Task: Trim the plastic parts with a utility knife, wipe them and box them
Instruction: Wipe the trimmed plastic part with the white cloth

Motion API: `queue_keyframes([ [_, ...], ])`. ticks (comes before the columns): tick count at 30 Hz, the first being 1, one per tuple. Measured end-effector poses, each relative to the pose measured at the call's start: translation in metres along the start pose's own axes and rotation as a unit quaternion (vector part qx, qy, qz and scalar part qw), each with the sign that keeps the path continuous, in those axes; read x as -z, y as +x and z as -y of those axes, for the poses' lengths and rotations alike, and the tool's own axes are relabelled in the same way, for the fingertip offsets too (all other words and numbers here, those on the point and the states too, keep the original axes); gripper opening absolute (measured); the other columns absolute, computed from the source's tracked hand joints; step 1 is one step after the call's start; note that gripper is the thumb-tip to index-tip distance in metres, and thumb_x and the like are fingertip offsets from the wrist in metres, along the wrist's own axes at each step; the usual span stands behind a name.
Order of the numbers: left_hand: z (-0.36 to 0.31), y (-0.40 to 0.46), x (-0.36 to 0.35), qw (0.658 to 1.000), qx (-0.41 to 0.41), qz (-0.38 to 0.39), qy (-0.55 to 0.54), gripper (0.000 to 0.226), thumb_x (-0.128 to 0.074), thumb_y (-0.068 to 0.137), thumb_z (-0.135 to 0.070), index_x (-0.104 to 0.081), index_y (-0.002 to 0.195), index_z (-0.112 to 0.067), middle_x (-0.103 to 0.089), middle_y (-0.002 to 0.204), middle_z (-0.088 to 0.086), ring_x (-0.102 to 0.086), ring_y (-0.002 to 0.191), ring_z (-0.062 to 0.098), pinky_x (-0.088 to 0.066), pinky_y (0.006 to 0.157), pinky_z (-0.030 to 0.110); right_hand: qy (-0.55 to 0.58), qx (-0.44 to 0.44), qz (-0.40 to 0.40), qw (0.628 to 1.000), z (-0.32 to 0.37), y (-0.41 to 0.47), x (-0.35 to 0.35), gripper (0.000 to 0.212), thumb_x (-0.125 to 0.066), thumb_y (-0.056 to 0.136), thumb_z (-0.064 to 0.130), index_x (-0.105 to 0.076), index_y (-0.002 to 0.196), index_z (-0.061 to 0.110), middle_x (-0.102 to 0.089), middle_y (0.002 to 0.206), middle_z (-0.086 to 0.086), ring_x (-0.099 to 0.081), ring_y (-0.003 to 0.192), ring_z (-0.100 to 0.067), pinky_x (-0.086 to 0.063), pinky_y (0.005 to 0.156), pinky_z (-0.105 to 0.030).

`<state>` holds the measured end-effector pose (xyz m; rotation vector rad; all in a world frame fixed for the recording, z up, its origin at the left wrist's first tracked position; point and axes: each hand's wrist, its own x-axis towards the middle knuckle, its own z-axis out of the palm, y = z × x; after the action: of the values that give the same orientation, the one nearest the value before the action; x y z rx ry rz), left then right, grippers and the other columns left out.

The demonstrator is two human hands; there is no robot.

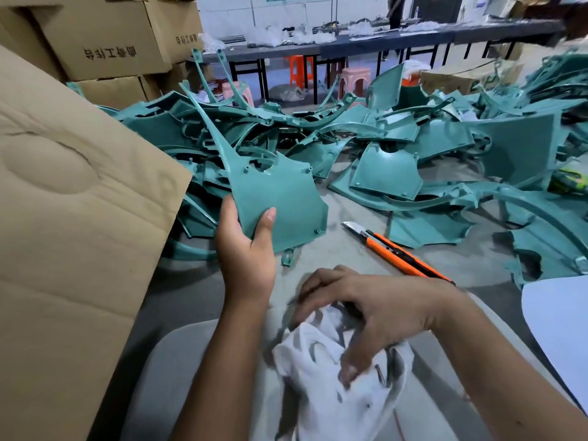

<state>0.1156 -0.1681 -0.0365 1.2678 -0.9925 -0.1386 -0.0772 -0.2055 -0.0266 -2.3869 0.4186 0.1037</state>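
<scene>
Big cardboard flap (73, 202) on the left, stacked boxes (105, 36) behind it. Left hand (245, 249) has its grip curled round the lower edge of a teal part (280, 198), thumb on the face, the part's long arm pointing up and away. Behind, a heap of teal parts (397, 148) sprawls over the counter (346, 249). Right hand (375, 313), low and blurred, bunches a white cloth (334, 377) in its fingers. Knife (397, 253), orange, lies on the counter just beyond that hand, untouched.
</scene>
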Motion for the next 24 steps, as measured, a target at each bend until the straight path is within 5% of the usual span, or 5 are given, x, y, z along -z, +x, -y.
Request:
queue_keyframes([
  [6,0.001,0.004,0.004,0.998,0.039,-0.023,-0.040,0.033,-0.061,0.098,0.000,-0.055,0.130,-0.001,-0.067,0.125,0.010,-0.066,0.112,0.016,-0.053,0.101,0.035,0.202,0.016,-0.224,0.953,-0.006,0.001,-0.001,0.024,-0.065,0.085,-0.016,-0.063,0.088,0.008,-0.062,0.087,-0.009,-0.059,0.082,-0.018,-0.046,0.067,-0.046],
  [12,-0.003,0.000,-0.002,0.989,0.081,-0.065,-0.102,0.037,-0.057,0.100,0.001,-0.051,0.137,-0.001,-0.063,0.135,0.012,-0.062,0.122,0.018,-0.050,0.105,0.033,0.456,-0.024,-0.670,0.585,-0.023,0.005,0.011,0.029,-0.053,0.101,-0.006,-0.065,0.109,0.019,-0.076,0.096,-0.002,-0.074,0.084,-0.021,-0.062,0.068,-0.037],
  [14,-0.008,-0.008,-0.013,0.986,0.092,-0.051,-0.129,0.037,-0.056,0.100,0.002,-0.050,0.137,-0.001,-0.062,0.135,0.012,-0.062,0.123,0.018,-0.050,0.106,0.033,0.479,-0.052,-0.690,0.540,-0.025,0.009,0.009,0.026,-0.054,0.104,0.000,-0.067,0.117,0.019,-0.079,0.102,0.000,-0.075,0.085,-0.020,-0.062,0.070,-0.037],
  [19,-0.021,-0.033,-0.034,0.991,0.057,-0.029,-0.115,0.037,-0.060,0.099,-0.002,-0.051,0.129,-0.023,-0.063,0.124,-0.014,-0.064,0.113,0.001,-0.051,0.096,0.020,0.518,-0.026,-0.492,0.700,-0.007,0.029,-0.019,0.035,-0.076,0.092,0.045,-0.067,0.124,0.032,-0.077,0.117,0.000,-0.077,0.102,-0.025,-0.063,0.076,-0.044],
  [24,-0.015,-0.031,-0.031,0.984,0.093,-0.026,-0.150,0.029,-0.066,0.097,-0.009,-0.058,0.123,-0.020,-0.071,0.117,-0.007,-0.068,0.109,0.008,-0.055,0.094,0.029,0.121,-0.106,-0.629,0.760,-0.017,0.023,-0.009,0.045,-0.074,0.095,0.037,-0.046,0.062,0.024,-0.046,0.052,0.013,-0.041,0.051,-0.004,-0.036,0.055,-0.022],
])
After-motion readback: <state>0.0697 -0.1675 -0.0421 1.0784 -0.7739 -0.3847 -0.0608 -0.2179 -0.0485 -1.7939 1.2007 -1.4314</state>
